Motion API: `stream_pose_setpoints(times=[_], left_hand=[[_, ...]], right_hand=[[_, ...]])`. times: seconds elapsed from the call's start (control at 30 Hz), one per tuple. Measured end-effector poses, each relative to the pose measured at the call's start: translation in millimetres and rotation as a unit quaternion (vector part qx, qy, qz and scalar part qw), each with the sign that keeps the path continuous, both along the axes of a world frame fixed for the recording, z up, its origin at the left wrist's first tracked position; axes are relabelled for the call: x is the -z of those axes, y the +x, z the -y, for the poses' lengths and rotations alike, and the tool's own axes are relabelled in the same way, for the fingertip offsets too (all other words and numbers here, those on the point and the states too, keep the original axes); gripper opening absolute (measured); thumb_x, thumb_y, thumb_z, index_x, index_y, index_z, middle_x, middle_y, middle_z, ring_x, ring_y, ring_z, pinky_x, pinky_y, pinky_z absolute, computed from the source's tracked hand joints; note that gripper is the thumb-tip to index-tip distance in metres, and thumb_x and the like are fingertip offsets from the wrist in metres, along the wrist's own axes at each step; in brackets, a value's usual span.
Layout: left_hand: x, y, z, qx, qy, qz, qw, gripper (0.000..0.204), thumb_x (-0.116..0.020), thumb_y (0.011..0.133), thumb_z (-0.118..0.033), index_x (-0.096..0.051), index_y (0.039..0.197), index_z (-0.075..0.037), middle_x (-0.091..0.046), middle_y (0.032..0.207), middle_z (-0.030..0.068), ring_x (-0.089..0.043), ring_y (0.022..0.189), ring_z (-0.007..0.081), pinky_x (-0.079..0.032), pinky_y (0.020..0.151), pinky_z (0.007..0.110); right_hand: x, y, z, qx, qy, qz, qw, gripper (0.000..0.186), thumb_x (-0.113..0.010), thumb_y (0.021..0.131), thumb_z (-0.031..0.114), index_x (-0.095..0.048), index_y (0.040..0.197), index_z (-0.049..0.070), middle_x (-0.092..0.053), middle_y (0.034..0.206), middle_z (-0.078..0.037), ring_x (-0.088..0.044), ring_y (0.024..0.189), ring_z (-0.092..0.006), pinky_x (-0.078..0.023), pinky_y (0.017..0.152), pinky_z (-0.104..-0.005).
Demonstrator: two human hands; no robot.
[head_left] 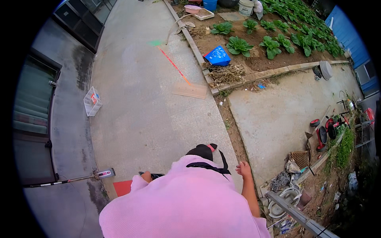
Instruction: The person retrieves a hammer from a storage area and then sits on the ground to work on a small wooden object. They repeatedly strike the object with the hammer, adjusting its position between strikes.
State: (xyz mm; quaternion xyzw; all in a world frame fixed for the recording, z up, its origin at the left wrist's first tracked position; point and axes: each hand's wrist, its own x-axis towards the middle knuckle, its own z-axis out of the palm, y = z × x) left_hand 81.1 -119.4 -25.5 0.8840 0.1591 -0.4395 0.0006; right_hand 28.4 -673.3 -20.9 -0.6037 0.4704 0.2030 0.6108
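Note:
My body in a pink top fills the lower middle, with a black strap and a dark shoe [200, 151] beyond it. My left hand [145, 177] is closed on a black object [156, 176], partly hidden by the top and too small to make out. A red rectangle [121, 188] lies on the paving below that hand. My right hand [243, 168] hangs at my right side with fingers apart, over the strip of soil beside a concrete slab [274, 119], holding nothing.
Paving [131, 127] runs ahead, with a white crate [92, 101], cardboard [189, 90] and red-orange strip. A pole [71, 178] stands out at left by glass doors [31, 99]. Raised kerb [270, 76] borders vegetables and a blue bag [217, 56]. Clutter, red wheeled items [321, 139] and rail [293, 214] line the right.

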Motion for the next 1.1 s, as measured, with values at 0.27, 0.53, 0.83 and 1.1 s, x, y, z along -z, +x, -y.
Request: stream_pose_setpoints(times=[0.27, 0.53, 0.83, 1.1], left_hand=[[34, 172, 194, -0.610, -0.244, 0.247, 0.713, 0.015, -0.052, 0.070, -0.006, -0.049, 0.082, 0.001, -0.053, 0.077, 0.0090, -0.053, 0.063, 0.0228, -0.046, 0.056, 0.035], [19, 308, 459, -0.478, -0.391, 0.306, 0.724, 0.021, -0.055, 0.068, -0.004, -0.048, 0.088, -0.001, -0.054, 0.083, 0.0105, -0.057, 0.064, 0.0222, -0.047, 0.048, 0.033], [16, 407, 660, -0.322, -0.417, 0.276, 0.804, 0.023, -0.058, 0.065, -0.005, -0.053, 0.085, 0.003, -0.057, 0.079, 0.0103, -0.056, 0.067, 0.0206, -0.045, 0.061, 0.031], [50, 449, 912, -0.021, -0.208, 0.170, 0.963, 0.036, -0.055, 0.061, -0.019, -0.059, 0.084, 0.007, -0.060, 0.089, 0.0212, -0.057, 0.090, 0.0296, -0.042, 0.078, 0.035]], right_hand=[[35, -230, 113, 0.535, 0.025, -0.239, 0.810, 0.020, -0.038, 0.077, 0.010, -0.049, 0.093, 0.003, -0.054, 0.068, -0.012, -0.051, 0.049, -0.0219, -0.032, 0.040, -0.0322], [90, -183, 203, 0.445, 0.158, -0.222, 0.853, 0.014, -0.043, 0.081, 0.013, -0.052, 0.084, 0.003, -0.058, 0.077, -0.010, -0.056, 0.055, -0.0214, -0.043, 0.048, -0.0395], [20, 23, 593, 0.354, -0.058, 0.009, 0.934, 0.028, -0.046, 0.083, 0.025, -0.046, 0.106, 0.008, -0.057, 0.082, -0.006, -0.055, 0.062, -0.0134, -0.045, 0.052, -0.0273], [9, -8, 758, 0.569, -0.096, 0.007, 0.817, 0.024, -0.044, 0.085, 0.020, -0.045, 0.106, 0.007, -0.057, 0.081, -0.008, -0.055, 0.059, -0.0155, -0.044, 0.047, -0.0294]])
